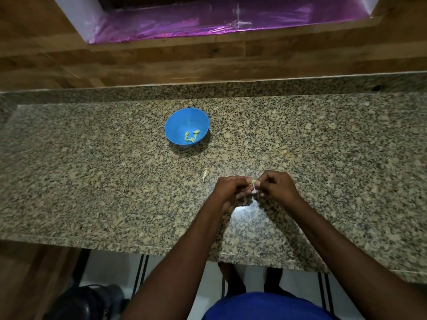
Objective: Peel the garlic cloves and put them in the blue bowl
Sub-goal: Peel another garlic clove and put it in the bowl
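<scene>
Head view of a speckled granite countertop [92, 181] with both forearms reaching forward over its near edge. The left hand [230, 188] and the right hand [276, 185] meet just above the stone, fingers curled inward and knuckles up, their fingertips pinching a single small garlic clove [253, 181] from opposite sides; only a pale sliver of the clove shows between the thumbs and forefingers, and whether any skin remains on it cannot be told. A whitish scrap, apparently papery skin, shows just below the clove between the two hands, partly hidden by the fingers. Just beyond and to the left of the left hand, apart from it, a loose piece of garlic peel [205, 174] lies flat on the counter. Farther ahead of the hands and to the left of them stands the blue bowl [178, 118], upright on the stone and well apart from both hands; on the part of its floor nearest the hands lie several peeled cloves [191, 136], pale yellow-green, clustered together and touching one another. To the right of the right hand a few tiny fragments lie scattered on the granite, too small to identify. Beyond the bowl the counter meets a raised granite lip, behind which rises a wood-panelled wall [161, 58] with a recess lined in purple reflective film [184, 26]. Beneath the forearms, at the nearest edge of the view, a blue garment [265, 306] is visible.
</scene>
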A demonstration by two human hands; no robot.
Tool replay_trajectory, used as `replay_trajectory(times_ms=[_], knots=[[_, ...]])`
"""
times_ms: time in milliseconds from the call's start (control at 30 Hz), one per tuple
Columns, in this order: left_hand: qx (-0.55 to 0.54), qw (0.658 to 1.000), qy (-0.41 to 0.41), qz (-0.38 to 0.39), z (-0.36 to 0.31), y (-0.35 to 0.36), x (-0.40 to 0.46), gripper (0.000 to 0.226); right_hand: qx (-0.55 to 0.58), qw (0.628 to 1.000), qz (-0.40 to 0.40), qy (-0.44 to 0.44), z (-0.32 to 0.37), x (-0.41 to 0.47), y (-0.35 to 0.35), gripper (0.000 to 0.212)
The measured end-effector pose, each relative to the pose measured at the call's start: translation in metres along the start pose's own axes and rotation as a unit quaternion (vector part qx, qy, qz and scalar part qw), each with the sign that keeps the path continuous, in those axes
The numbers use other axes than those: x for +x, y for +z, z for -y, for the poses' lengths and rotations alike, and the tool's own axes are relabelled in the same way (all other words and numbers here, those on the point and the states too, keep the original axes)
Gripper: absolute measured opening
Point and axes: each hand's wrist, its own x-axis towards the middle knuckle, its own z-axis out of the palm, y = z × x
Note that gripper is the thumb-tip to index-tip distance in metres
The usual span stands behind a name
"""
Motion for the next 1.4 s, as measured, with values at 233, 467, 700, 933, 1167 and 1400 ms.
replay_trajectory(times_ms=[233, 467, 700, 933, 1167, 1400], knots=[[-0.048, 0.999, 0.008, -0.003, 0.01, 0.002, 0.0, 0.011, 0.29, 0.926, 0.034, 0.238, 0.009, 0.002, 0.007, 0.012], [0.108, 0.989, 0.096, -0.03, 0.011, 0.0, 0.001, 0.009, 0.257, 0.932, 0.019, 0.254, 0.002, 0.01, 0.002, 0.011], [0.269, 0.948, 0.161, -0.051, 0.005, 0.002, 0.0, 0.014, 0.012, 0.996, -0.024, 0.083, 0.004, -0.001, 0.003, 0.021], [0.271, 0.94, 0.208, -0.013, -0.003, 0.003, -0.005, 0.01, -0.112, 0.993, 0.028, 0.014, 0.011, 0.002, -0.003, 0.026], [0.158, 0.979, 0.125, 0.029, -0.001, 0.006, -0.007, 0.018, 0.051, 0.993, 0.028, 0.098, -0.002, 0.012, -0.002, 0.016], [0.156, 0.979, 0.131, -0.024, 0.003, 0.004, -0.003, 0.01, 0.06, 0.994, 0.038, 0.081, 0.001, -0.001, -0.005, 0.028]])
